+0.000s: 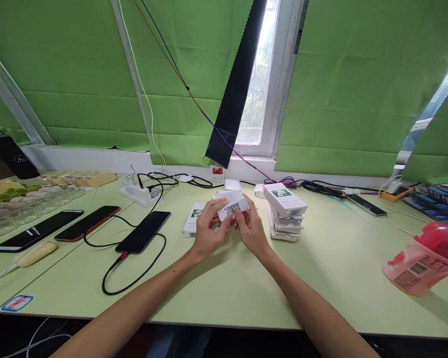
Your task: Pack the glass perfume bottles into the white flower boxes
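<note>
Both of my hands hold one small white box (232, 204) with a barcode, just above the pale green table (227, 288). My left hand (208, 227) grips its left end with the fingers curled over the edge. On the right end, my right hand (251, 226) pinches with thumb and fingers. A flat white box (191, 219) lies on the table just left of my left hand. A stack of several similar white boxes (285, 211) stands to the right of my right hand.
Three dark phones (144, 231) (87, 223) (37, 230) lie at the left, one on a black cable (134, 278). A white power strip (140, 192) sits behind them. A pink bottle (425, 263) lies at the right; another phone (366, 204) and blue boxes (438, 201) are at the far right.
</note>
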The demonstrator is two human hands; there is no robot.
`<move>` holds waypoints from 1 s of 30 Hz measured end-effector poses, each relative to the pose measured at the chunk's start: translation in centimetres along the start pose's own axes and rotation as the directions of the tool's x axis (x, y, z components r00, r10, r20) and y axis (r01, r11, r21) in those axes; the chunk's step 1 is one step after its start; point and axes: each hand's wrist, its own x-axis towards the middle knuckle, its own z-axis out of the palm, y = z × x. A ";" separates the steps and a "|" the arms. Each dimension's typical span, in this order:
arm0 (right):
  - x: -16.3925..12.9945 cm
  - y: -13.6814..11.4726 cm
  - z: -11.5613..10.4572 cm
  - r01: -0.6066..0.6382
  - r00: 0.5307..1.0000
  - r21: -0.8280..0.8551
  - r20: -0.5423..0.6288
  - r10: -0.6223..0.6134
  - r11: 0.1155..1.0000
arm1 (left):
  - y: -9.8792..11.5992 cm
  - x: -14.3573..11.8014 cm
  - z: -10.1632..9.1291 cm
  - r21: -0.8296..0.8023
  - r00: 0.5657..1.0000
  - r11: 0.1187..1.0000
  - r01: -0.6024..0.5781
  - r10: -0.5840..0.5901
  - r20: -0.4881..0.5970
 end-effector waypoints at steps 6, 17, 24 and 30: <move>0.0 0.0 0.0 -0.019 1.000 0.004 -0.008 0.019 1.000 | 0.0 0.0 0.1 0.035 1.000 0.999 -0.003 0.004 -0.013; -0.1 0.3 0.4 -0.081 0.997 0.149 0.026 0.078 0.986 | 0.4 0.2 0.2 0.066 1.000 0.998 0.013 -0.013 -0.008; 0.1 0.2 0.5 -0.073 0.997 0.229 0.029 0.068 0.971 | 0.2 0.1 -0.1 0.000 0.999 1.000 -0.005 0.005 0.046; 0.2 0.0 0.5 -0.100 0.995 0.244 0.044 0.092 0.965 | 0.2 0.1 -0.1 -0.036 0.999 0.999 0.024 -0.022 0.044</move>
